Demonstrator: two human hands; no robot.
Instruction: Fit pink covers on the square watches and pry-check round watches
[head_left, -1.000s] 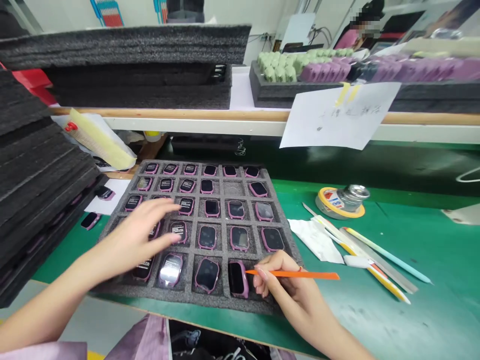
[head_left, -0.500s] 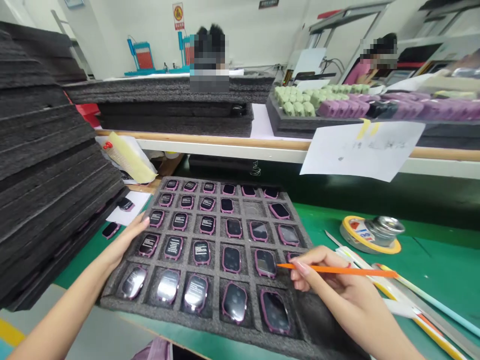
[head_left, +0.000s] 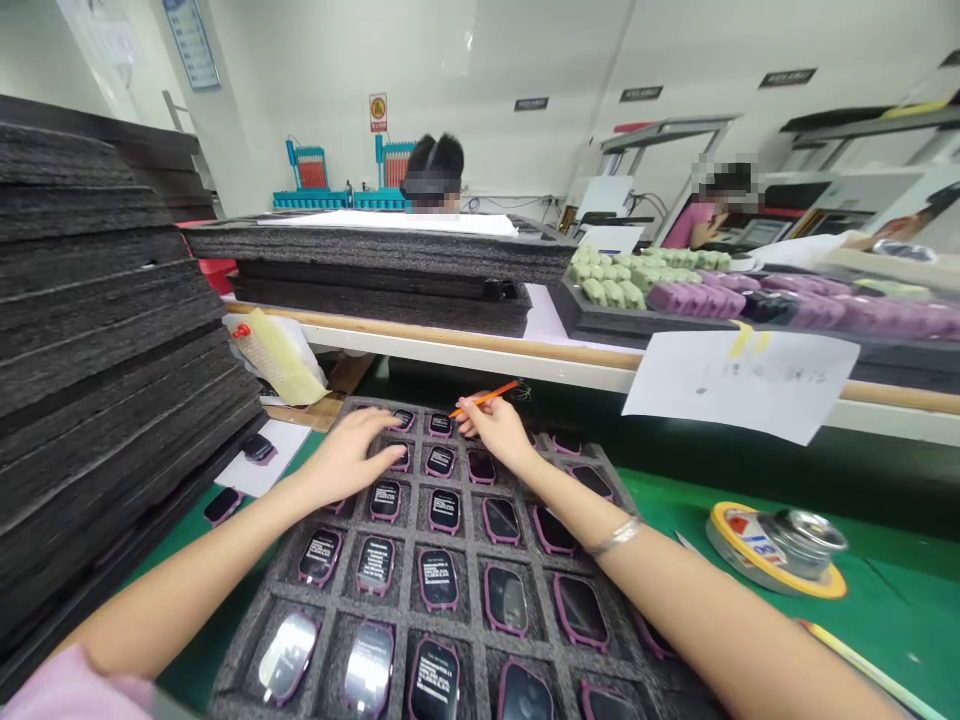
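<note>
A black foam tray (head_left: 405,545) holds rows of purple-cased smartwatches, several with lines of white text on lit screens. My right hand (head_left: 495,430) pinches a thin orange pointed stick (head_left: 491,396) over the far row. The stick's lower tip is at the edge of a far-row smartwatch (head_left: 440,425). Left of it, my left hand (head_left: 356,450) lies over the tray's far left part, fingers apart, its fingertips by another smartwatch (head_left: 405,420). It partly covers a second-row watch. Both forearms hide parts of the tray, and whether the left fingertips touch a watch I cannot tell.
Tall stacks of black foam (head_left: 97,380) rise at left. Two loose watches lie by them, one on white paper (head_left: 262,470). A shelf edge (head_left: 570,362) with a hanging paper sheet runs behind the tray. A tape roll (head_left: 780,550) sits at right. Two people are beyond.
Both hands have moved to the tray's far rows: the left from the side edge, the right, with the orange stick, from the near right. The view has tilted up.
</note>
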